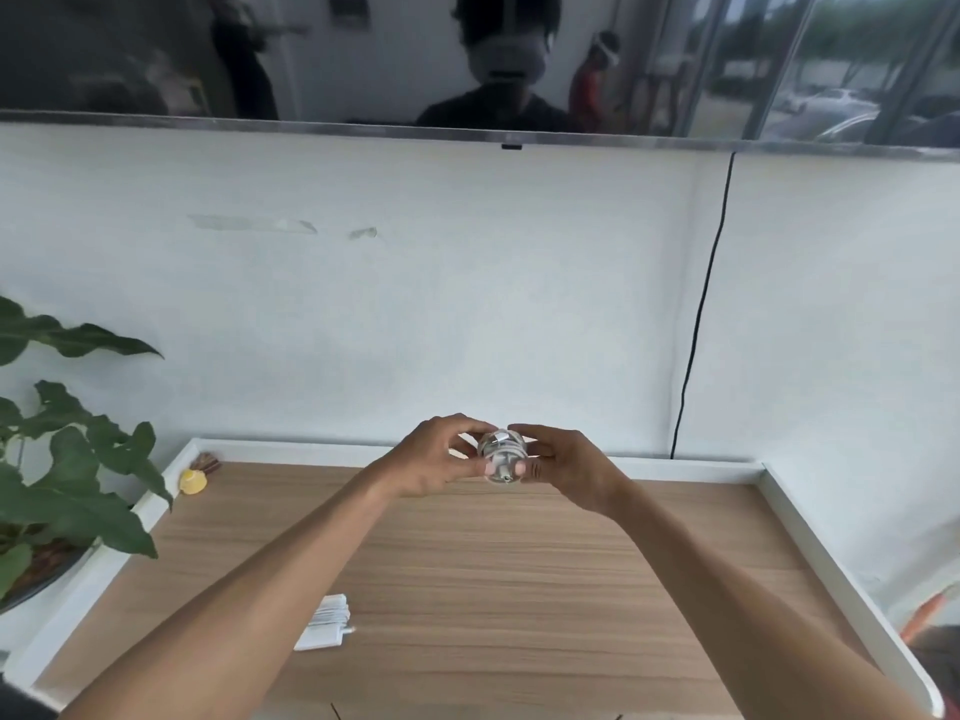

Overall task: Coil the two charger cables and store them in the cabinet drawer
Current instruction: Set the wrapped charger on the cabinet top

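Observation:
A white charger with its cable wound tightly round it [501, 457] is held in the air above the far part of the wooden cabinet top [467, 574]. My left hand [441, 457] pinches it from the left and my right hand [563, 467] grips it from the right, fingertips meeting under it. A second white charger with its cable coiled round it [324, 623] lies on the cabinet top near the front left, partly hidden by my left forearm. The drawer is not in view.
A green leafy plant [62, 459] in a pot stands at the left edge. A small yellow object [193, 481] sits in the back left corner. A black cable [698, 314] hangs down the white wall from the wall screen [467, 59]. White raised rim [831, 558] borders the top.

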### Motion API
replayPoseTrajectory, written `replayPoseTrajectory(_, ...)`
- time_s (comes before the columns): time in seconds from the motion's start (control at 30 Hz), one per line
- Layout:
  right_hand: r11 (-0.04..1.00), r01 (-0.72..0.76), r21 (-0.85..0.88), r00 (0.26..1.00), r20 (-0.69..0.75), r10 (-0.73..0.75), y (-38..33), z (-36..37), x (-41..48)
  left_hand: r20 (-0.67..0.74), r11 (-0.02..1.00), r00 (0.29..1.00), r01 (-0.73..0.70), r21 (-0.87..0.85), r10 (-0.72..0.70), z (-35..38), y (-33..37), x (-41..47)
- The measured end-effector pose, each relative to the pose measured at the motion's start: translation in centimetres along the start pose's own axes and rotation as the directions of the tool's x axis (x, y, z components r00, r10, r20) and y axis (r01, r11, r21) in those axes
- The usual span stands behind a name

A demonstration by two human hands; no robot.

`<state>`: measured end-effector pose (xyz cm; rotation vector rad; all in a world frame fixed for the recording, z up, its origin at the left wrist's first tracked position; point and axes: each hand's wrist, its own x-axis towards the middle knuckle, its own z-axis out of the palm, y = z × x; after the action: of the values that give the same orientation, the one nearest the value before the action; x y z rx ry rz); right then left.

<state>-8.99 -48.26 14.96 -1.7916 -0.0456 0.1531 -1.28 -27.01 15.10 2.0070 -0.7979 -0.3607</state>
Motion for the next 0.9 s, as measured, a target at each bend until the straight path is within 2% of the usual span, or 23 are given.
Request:
replayPoseTrajectory(0.2, 0.997, 0.072, -0.006, 0.994, -0.081, -0.072, 0.5, 0.8, 0.5, -0.095, 1.000, 0.995, -0.011, -0.020, 0.009, 0.8, 0.2, -0.4)
replayPoseTrajectory(0.33, 0.992, 0.103, 0.068, 0.991, -0.094, -0.097, 0.2, 1.3, 0.5, -0.186, 0.997, 0.982, -0.045, -0.064, 0.032, 1.8, 0.3, -1.2)
replayPoseTrajectory(0.47, 0.982, 0.123, 0.141, 0.991, -0.066, -0.115, -0.4, 1.5, 0.2, -0.179, 0.990, 0.984, -0.030, -0.139, 0.005, 1.7, 0.8, -1.6)
replayPoseTrajectory(0.67, 0.972, 0.102, 0.212, 0.995, -0.011, -0.102, -0.8, 1.6, -0.3, -0.178, 0.992, 0.984, -0.023, -0.125, 0.000, 1.4, 0.9, -2.0)
replayPoseTrajectory(0.9, 0.970, 0.129, 0.205, 0.991, 0.018, -0.136, -1.3, 1.2, -1.1, -0.220, 0.978, 0.974, -0.100, -0.182, 0.058, 2.4, 1.3, -2.7)
